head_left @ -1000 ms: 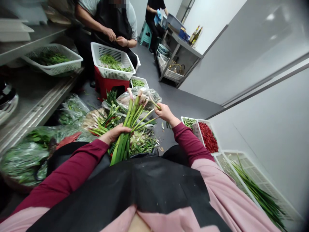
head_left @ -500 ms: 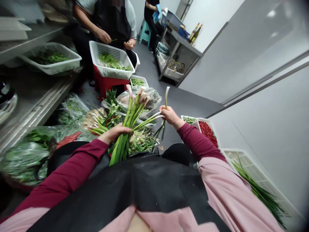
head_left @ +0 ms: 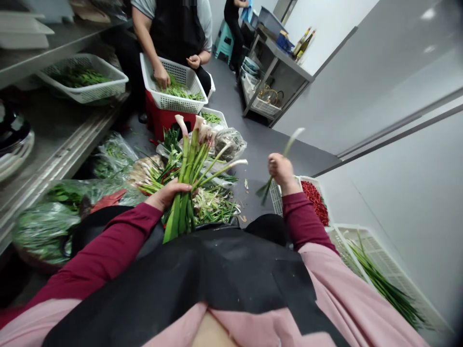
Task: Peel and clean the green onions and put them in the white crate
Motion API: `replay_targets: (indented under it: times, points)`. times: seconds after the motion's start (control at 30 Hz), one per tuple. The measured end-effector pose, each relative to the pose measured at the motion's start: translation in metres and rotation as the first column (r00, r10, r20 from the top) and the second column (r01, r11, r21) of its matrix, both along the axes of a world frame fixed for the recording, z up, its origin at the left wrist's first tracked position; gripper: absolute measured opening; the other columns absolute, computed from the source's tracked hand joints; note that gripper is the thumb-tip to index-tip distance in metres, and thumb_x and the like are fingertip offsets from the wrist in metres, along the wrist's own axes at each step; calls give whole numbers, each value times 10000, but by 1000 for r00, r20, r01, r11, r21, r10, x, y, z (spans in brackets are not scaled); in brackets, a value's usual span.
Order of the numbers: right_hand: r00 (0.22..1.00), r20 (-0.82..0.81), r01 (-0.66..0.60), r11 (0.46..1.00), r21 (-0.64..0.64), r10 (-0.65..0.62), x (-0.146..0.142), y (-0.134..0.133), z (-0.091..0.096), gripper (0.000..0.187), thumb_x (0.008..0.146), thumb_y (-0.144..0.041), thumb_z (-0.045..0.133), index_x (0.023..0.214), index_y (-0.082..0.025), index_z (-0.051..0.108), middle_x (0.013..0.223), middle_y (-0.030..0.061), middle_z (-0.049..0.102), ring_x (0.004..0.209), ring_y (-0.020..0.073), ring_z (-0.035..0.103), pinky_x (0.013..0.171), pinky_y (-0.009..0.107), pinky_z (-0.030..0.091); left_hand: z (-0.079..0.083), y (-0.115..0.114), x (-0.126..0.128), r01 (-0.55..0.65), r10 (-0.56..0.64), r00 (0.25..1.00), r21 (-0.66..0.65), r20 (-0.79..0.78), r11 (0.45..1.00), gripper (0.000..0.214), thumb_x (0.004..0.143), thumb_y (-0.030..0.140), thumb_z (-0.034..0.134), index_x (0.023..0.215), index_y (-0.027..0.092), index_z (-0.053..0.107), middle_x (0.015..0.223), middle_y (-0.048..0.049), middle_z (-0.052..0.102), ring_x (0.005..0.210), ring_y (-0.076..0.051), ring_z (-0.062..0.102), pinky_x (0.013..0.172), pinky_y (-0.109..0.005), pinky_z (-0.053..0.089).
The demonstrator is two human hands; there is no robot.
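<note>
My left hand [head_left: 170,193] is closed around a thick bunch of green onions [head_left: 188,168], held upright over my lap with the white root ends pointing away. My right hand [head_left: 281,169] is closed on a single green onion stalk [head_left: 287,147], held out to the right, apart from the bunch, above a white basket of red chillies [head_left: 314,200]. Trimmed scraps [head_left: 213,205] lie heaped on the floor just beyond my black apron [head_left: 217,270].
A white tray with long green onions [head_left: 383,284] sits at my right by the wall. Bagged greens [head_left: 47,221] lie at left under a steel shelf [head_left: 61,140]. A person opposite reaches into a white basket [head_left: 173,89] on a red stool. A steel table [head_left: 278,62] stands behind.
My right hand pulled one stalk out of the bunch and carried it away to the right. The person opposite lowered a hand into the white basket.
</note>
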State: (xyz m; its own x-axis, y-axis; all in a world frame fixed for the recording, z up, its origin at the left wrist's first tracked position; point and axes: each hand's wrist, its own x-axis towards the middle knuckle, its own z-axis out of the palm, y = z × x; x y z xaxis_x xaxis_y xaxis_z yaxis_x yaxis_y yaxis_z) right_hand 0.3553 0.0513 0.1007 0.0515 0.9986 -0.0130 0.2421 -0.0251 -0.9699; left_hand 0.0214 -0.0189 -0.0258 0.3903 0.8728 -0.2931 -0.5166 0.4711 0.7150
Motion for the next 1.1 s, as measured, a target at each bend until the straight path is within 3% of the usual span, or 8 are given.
replay_targets:
  times: [0.07, 0.13, 0.27, 0.47, 0.8, 0.93, 1.03, 1.1]
  points:
    - [994, 58, -90, 990, -111, 97, -17, -7, -35, 87, 722, -187, 617, 750, -122, 565, 525, -64, 492, 387, 4, 257, 401, 208, 149, -3, 6, 2, -8, 8, 1000, 28, 19, 1000, 310, 514, 221, 719, 789, 94, 654, 638, -60, 668, 577, -177, 618, 543, -275, 517]
    - [966, 108, -205, 952, -228, 234, -46, -20, -74, 255, 698, -252, 659, 920, -140, 605, 566, -64, 541, 388, 16, 264, 393, 190, 178, -4, 10, 4, 39, -41, 998, 43, 41, 998, 316, 542, 234, 709, 815, 84, 658, 643, -71, 670, 542, -169, 603, 493, -267, 502]
    - [989, -5, -146, 981, -128, 147, -104, -47, -112, 282, 714, -404, 650, 823, -147, 612, 489, -81, 399, 414, 40, 286, 406, 194, 222, -6, 12, 6, 86, -88, 994, 38, 59, 996, 358, 568, 229, 691, 891, 77, 664, 713, -100, 696, 588, -197, 631, 512, -295, 525]
    - [892, -395, -325, 920, -218, 221, -153, -55, -94, 388, 651, -462, 714, 847, -204, 500, 485, -118, 312, 369, 24, 196, 363, 188, 148, -8, 12, 12, 120, -121, 993, 26, 13, 992, 338, 563, 222, 712, 871, 84, 690, 712, -101, 698, 611, -229, 652, 519, -320, 539]
    - [859, -508, -322, 843, -431, 68, -153, -43, -93, 231, 559, -167, 652, 752, -172, 525, 474, -101, 362, 399, 35, 255, 393, 177, 160, -7, 10, 11, 69, -64, 995, 56, -79, 996, 262, 548, 204, 718, 787, 98, 698, 663, -77, 697, 530, -171, 607, 483, -263, 491]
    - [949, -313, -157, 930, -333, 48, -132, -33, -100, 230, 585, -165, 525, 798, -149, 610, 527, -63, 442, 428, 55, 299, 406, 196, 207, -4, 11, 7, 66, -60, 994, 63, -91, 996, 246, 561, 221, 707, 774, 98, 688, 676, -81, 700, 539, -179, 610, 478, -275, 502]
    - [989, -130, 50, 993, -108, -64, -103, -23, -98, 298, 634, -194, 445, 830, -139, 663, 650, -5, 565, 578, 91, 467, 510, 200, 352, -1, 10, 6, 43, -39, 997, 46, -68, 998, 281, 540, 215, 712, 795, 103, 676, 712, -80, 712, 574, -186, 626, 509, -283, 522]
    - [995, -36, 89, 996, 29, -88, -92, -23, -96, 328, 670, -211, 426, 869, -144, 678, 717, 15, 608, 675, 111, 523, 595, 210, 404, 1, 9, 6, 57, -55, 997, 45, -51, 997, 302, 539, 219, 713, 815, 104, 673, 743, -84, 718, 581, -186, 629, 517, -289, 526]
